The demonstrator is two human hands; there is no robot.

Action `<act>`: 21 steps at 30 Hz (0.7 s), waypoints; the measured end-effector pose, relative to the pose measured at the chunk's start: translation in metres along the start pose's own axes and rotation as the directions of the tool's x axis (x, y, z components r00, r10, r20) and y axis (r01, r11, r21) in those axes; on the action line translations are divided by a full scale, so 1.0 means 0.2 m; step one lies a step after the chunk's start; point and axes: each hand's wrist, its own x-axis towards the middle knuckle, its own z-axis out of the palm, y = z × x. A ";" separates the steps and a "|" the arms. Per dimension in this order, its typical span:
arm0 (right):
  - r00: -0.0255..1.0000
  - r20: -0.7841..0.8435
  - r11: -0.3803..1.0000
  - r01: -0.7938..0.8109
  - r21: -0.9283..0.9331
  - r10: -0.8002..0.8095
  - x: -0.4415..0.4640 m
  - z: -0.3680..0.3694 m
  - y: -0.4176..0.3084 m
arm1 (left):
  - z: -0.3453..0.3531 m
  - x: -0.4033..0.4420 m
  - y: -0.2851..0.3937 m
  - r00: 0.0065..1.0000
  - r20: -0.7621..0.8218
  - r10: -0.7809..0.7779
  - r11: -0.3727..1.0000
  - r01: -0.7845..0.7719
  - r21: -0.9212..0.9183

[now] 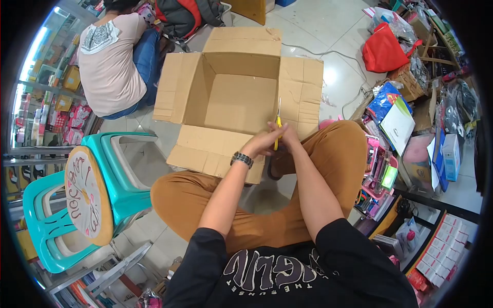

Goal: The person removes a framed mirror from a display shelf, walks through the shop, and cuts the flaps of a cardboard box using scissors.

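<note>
A pair of yellow-handled scissors (278,121) points away from me, blades upright in view over the right side of an open cardboard box (245,97). My left hand (263,142), with a dark watch on the wrist, is closed at the scissors' handles. Close against it, my right hand (289,136) also has its fingers closed at the handles; part of its grip is hidden. The box stands on the floor before my knees with its four flaps folded outward. Its bottom shows bare cardboard.
At upper left a person (110,64) crouches by a glass display case (38,97). Teal plastic stools (126,177) stand left, with a round wooden-edged seat (88,195). A red bag (385,49), cartons and packaged goods crowd the right. A cable (354,57) crosses the floor.
</note>
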 end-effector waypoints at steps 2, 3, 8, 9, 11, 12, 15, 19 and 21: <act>1.000 -0.011 0.999 0.018 0.036 -0.017 -0.08 -0.05 -0.04 | 0.06 -0.04 0.04 0.999 0.027 0.040 0.997 -0.038 -0.072; 1.000 -0.010 0.998 0.019 0.065 -0.019 -0.14 -0.06 -0.06 | 0.09 -0.07 0.03 0.997 0.051 0.064 0.986 -0.055 -0.156; 1.000 -0.001 0.991 0.005 0.133 -0.005 -0.30 -0.09 -0.12 | 0.15 -0.05 -0.05 0.989 0.049 0.137 0.928 -0.111 -0.354; 1.000 0.004 0.991 -0.006 0.137 0.005 -0.31 -0.08 -0.12 | 0.15 -0.03 -0.07 0.989 0.028 0.144 0.920 -0.124 -0.371; 1.000 0.007 0.990 -0.012 0.142 0.012 -0.29 -0.07 -0.12 | 0.14 0.00 -0.09 0.988 0.006 0.155 0.912 -0.141 -0.385; 1.000 -0.011 0.994 -0.008 0.112 0.009 -0.28 -0.07 -0.10 | 0.14 0.00 -0.09 0.987 -0.018 0.159 0.909 -0.154 -0.387; 0.998 -0.061 1.000 -0.008 0.024 0.009 -0.22 -0.04 -0.06 | 0.14 0.00 -0.10 0.983 -0.087 0.162 0.902 -0.183 -0.390; 0.992 -0.074 0.993 0.100 -0.068 -0.105 -0.15 -0.04 -0.01 | 0.13 0.03 -0.12 0.979 -0.145 0.146 0.921 -0.188 -0.341; 0.987 -0.076 0.986 0.135 -0.097 -0.143 -0.13 -0.04 0.01 | 0.13 0.04 -0.12 0.976 -0.164 0.141 0.927 -0.188 -0.324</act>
